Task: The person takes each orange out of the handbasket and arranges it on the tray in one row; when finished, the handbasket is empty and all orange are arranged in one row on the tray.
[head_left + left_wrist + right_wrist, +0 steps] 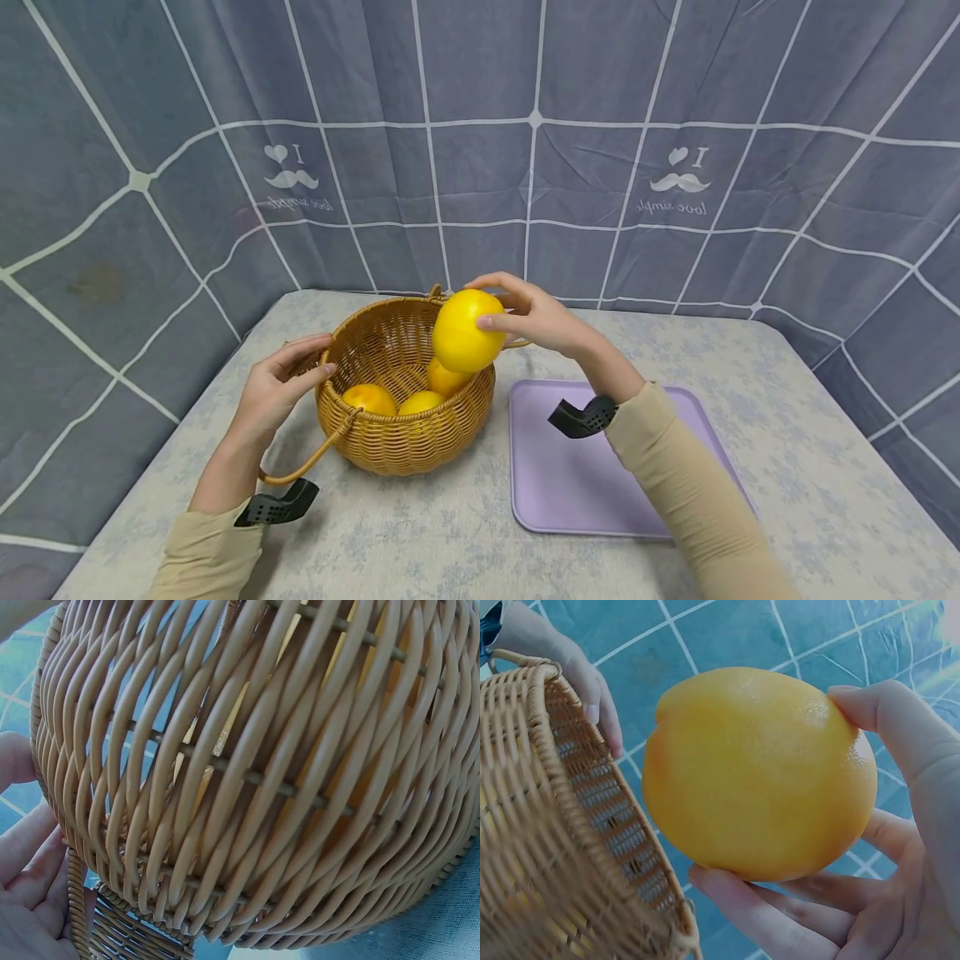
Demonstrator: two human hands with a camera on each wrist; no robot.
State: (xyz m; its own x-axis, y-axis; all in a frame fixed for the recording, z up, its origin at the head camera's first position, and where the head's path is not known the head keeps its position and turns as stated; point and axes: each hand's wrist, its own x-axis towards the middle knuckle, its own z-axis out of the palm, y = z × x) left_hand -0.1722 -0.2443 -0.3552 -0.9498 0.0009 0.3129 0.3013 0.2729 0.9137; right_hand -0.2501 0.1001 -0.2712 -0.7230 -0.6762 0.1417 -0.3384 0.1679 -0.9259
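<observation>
My right hand holds a yellow peach-shaped fruit above the right side of a round wicker basket. In the right wrist view, thumb and fingers pinch this smooth fruit from opposite sides, clear of the basket wall. My left hand grips the basket's left rim. Several yellow-orange fruits lie inside; the front wall partly hides them. In the left wrist view, the woven wall fills most of the picture, with the left hand at its edge.
A flat lilac tray lies right of the basket, partly under my right forearm. One basket handle hangs down at the front left. A blue-grey checked curtain stands behind the pale patterned table.
</observation>
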